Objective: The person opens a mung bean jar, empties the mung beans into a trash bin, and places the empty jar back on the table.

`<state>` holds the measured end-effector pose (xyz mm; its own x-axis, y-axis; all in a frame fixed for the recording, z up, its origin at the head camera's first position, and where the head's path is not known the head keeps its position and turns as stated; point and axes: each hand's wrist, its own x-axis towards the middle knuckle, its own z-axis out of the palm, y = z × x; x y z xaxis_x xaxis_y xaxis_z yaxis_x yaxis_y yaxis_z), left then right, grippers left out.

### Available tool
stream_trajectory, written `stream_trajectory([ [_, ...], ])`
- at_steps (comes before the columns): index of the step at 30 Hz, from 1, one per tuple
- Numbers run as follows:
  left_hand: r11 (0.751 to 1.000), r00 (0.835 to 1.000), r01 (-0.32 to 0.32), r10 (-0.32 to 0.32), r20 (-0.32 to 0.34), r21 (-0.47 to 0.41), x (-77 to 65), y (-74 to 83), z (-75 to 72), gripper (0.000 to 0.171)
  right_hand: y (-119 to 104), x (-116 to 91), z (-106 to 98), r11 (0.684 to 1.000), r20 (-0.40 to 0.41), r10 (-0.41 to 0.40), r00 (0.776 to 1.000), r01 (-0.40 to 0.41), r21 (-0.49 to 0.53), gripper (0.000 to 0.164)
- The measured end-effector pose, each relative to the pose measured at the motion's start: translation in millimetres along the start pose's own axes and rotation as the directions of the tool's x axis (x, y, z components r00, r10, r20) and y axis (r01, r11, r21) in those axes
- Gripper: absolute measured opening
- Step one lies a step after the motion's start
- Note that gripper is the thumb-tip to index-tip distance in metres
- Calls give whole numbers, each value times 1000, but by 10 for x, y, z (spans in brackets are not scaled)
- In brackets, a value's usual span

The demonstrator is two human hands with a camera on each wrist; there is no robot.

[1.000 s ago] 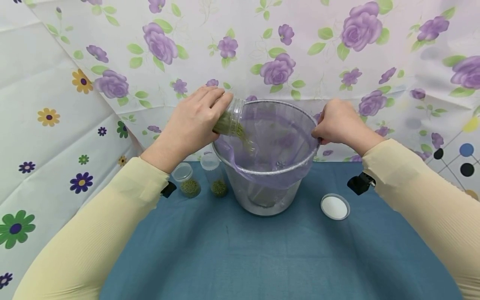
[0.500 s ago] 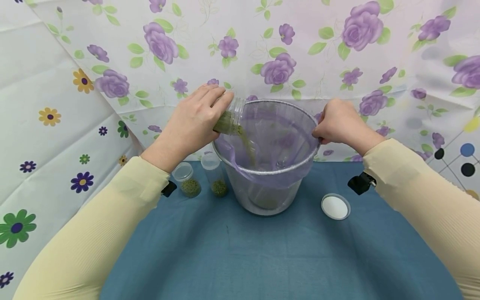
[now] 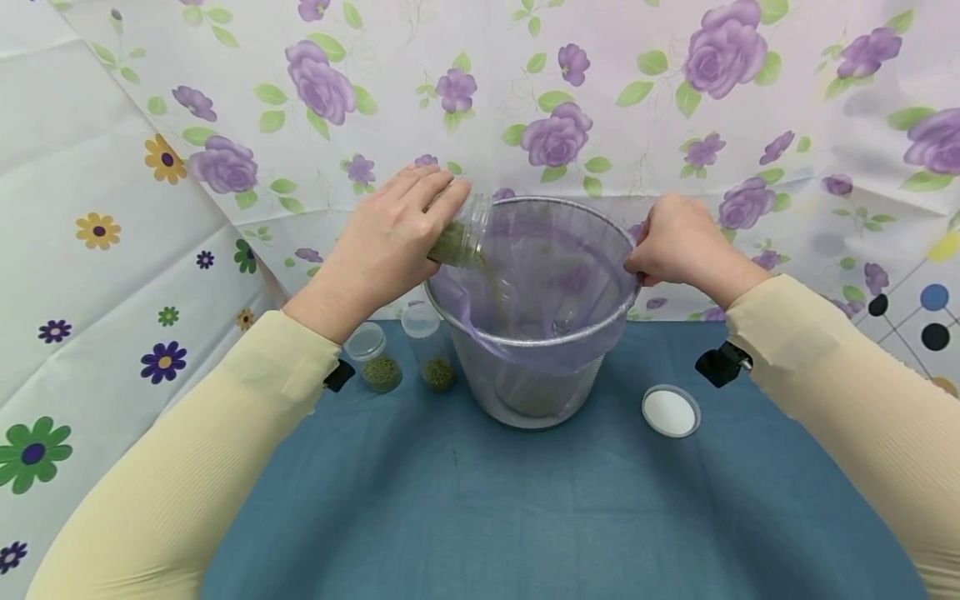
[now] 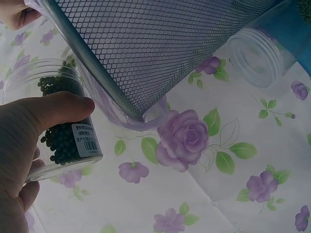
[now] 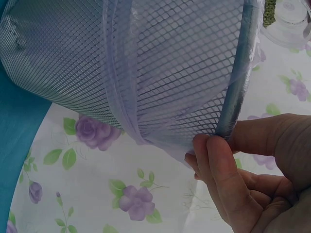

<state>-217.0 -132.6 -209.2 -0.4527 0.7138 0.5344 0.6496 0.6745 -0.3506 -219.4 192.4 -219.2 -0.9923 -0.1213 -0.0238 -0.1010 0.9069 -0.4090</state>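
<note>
Jar [image 3: 457, 240] is pouring beans [image 4: 62, 141] into bin [image 3: 483, 379], left hand [image 3: 397, 237] gripping it, right hand [image 3: 678, 246] pinching rim [image 3: 536, 342]; keep tilt gentle.

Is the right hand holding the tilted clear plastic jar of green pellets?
No: the left hand grips that jar, while the right hand pinches the silver mesh bin at its rim.

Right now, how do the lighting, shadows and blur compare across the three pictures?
Head view: bright, with soft shadows on the blue cloth and the falling grains blurred into a thin streak; left wrist view: much dimmer, the jar dark inside but its label fairly distinct; right wrist view: also dim, with pale glints along the bin's rim.
</note>
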Motion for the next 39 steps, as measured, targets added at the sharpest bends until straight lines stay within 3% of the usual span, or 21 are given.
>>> stream_trajectory([
  [23, 1000, 1000, -6, 6, -10, 17, 3, 8, 14, 82, 2, -7, 1, 1000, -10, -6, 1000, 6, 10, 17],
  [39, 999, 999, -28, 30, -41, 40, 10, 12, 45, 73, 1, -8, 8, 1000, -13, -8, 1000, 8, 14, 17],
])
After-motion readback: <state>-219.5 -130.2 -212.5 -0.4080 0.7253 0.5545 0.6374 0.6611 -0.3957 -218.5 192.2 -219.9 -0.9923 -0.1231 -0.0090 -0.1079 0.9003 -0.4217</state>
